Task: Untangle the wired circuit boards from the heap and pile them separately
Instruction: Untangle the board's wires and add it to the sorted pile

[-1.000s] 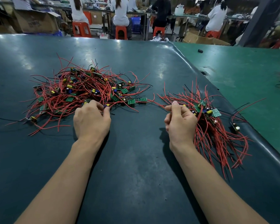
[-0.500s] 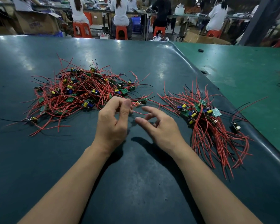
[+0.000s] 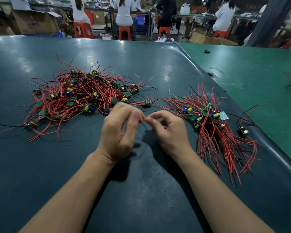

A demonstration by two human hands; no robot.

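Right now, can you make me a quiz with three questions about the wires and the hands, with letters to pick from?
1. Where is the sorted pile?
A. on the person's right
B. on the person's left
C. on the floor

2. What colour are most of the wires?
A. blue
B. red
C. white

3. What are the two hands doing?
A. lying flat on the table
B. meeting in the middle, fingertips together
C. holding a box

Answers:
1 A: the neater pile lies right of the right hand, the tangled heap left of it.
2 B: red strands fill both piles.
3 B: the left hand and the right one touch fingertips above the table, apparently pinching a red wire, though blur hides it.
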